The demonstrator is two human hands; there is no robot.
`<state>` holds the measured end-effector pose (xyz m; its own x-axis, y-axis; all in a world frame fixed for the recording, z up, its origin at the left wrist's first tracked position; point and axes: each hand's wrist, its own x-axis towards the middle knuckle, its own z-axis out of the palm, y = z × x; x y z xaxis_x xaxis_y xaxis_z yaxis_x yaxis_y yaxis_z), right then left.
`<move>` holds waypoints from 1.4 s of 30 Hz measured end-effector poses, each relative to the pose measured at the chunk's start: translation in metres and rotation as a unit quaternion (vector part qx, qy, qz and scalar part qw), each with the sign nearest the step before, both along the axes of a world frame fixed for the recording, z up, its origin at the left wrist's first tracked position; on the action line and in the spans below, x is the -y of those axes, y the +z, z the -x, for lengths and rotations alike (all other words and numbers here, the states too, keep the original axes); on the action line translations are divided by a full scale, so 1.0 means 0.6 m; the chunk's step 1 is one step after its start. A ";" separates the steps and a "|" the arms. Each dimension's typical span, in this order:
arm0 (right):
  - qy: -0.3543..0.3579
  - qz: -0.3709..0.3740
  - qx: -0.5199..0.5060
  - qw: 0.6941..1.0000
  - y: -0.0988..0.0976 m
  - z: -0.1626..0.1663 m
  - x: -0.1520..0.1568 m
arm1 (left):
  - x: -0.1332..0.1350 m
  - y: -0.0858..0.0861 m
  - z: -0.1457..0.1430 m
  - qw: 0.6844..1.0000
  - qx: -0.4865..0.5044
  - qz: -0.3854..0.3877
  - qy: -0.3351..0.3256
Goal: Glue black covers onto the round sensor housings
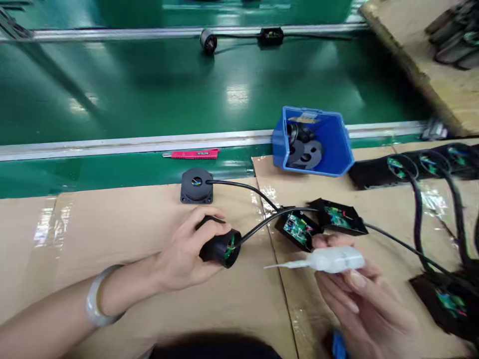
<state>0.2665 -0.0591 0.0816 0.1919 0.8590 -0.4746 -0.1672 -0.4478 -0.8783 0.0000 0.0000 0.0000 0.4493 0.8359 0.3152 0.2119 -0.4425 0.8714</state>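
White squeeze bottle (335, 259): long axis roughly crosswise, nozzle pointing left at the black cylindrical housing (213, 247), tip short of it. Housing's axis slants, open wired end facing right and slightly toward wearer, black cable (269, 218) running out. Left hand (189, 249) reaches in from lower left, fingers wrapped round housing. Right hand (362, 294), from lower right, pinches bottle between thumb and fingers. Housing sits left of bottle, over cardboard (112, 224).
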 end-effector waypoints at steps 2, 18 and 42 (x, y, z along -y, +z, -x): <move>0.004 -0.029 -0.006 1.000 -0.002 0.012 -0.006 | -0.003 0.006 0.004 1.000 0.006 -0.007 -0.009; -0.043 -0.063 -0.087 0.993 -0.008 0.032 -0.032 | -0.008 0.002 0.000 1.000 0.003 -0.008 -0.009; 0.252 -0.269 0.461 0.807 0.068 0.085 -0.040 | -0.011 0.009 -0.005 1.000 -0.007 -0.020 -0.018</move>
